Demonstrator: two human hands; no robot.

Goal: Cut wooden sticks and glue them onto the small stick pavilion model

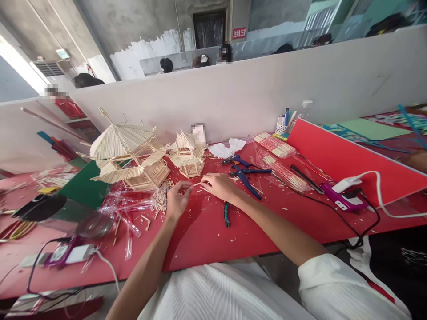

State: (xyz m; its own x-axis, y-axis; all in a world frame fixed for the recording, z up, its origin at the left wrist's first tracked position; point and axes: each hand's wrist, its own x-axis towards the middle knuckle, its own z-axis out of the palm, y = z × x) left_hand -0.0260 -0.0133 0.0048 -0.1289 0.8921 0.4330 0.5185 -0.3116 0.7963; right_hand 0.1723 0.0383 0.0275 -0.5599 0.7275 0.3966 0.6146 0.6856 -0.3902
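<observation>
Desk [207,242]: its red top stretches between you and the small stick house [187,153], dotted with loose crumbs.
Green-handled pliers [227,214]: lying unheld on your side of the small stick house, to its right.
Left hand [178,200]: just in front of the small stick house, slightly to its left; your thumb and finger pinch narrowly on a thin stick [196,183].
Right hand [218,186]: in front of the small stick house, to its right, fingertips closed narrowly at the stick's other end.
Thin stick: just in front of the small stick house, apart from it, spanning your two hands; I cannot tell whether it is one piece or two.
Stick work: you seem to be preparing a single piece by fingers alone, perhaps sizing it.
Next stick move: likely calls for a light, steady pinch, and care not to knock the small stick house.
Blue-handled cutters [246,180]: unheld, right of the small stick house.
Large stick house [122,140]: beside the small stick house, on its left.
Stick packs [276,146]: well right of the small stick house.
Partition [233,98]: behind the small stick house.
</observation>
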